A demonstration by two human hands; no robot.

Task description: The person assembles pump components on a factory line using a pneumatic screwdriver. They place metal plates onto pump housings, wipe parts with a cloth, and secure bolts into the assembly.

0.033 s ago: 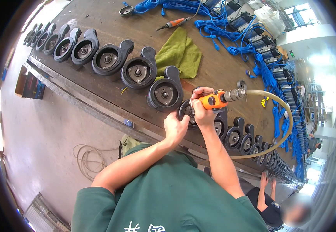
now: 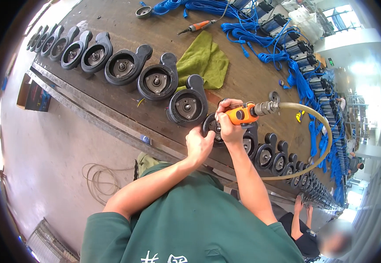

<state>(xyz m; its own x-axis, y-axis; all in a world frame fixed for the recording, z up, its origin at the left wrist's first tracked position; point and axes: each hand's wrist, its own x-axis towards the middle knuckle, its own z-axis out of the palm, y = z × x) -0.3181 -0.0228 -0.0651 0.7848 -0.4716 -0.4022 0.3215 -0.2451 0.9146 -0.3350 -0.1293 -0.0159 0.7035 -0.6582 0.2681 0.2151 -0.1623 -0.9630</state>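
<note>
My right hand (image 2: 230, 126) is wrapped round an orange air tool (image 2: 241, 115), whose metal coupling (image 2: 267, 108) leads into a clear hose (image 2: 324, 120). Its working end is hidden behind my fingers, above a black round housing (image 2: 209, 124) with a metal centre. With thumb and fingers, my left hand (image 2: 199, 143) grips the near left rim of that same housing, partly covering it. Just left of it stands a similar black housing (image 2: 187, 106) with a side arm and a metal plate with a central shaft. Another such housing (image 2: 248, 142) is partly hidden beyond my right wrist.
Rows of black housings (image 2: 157, 82) line the bench's near edge on both sides. Farther back lie a green cloth (image 2: 203, 59), an orange-handled tool (image 2: 195, 26) and bundled blue cables (image 2: 274, 57) beside motors. Another person's hands (image 2: 302, 206) work at the bench, lower right.
</note>
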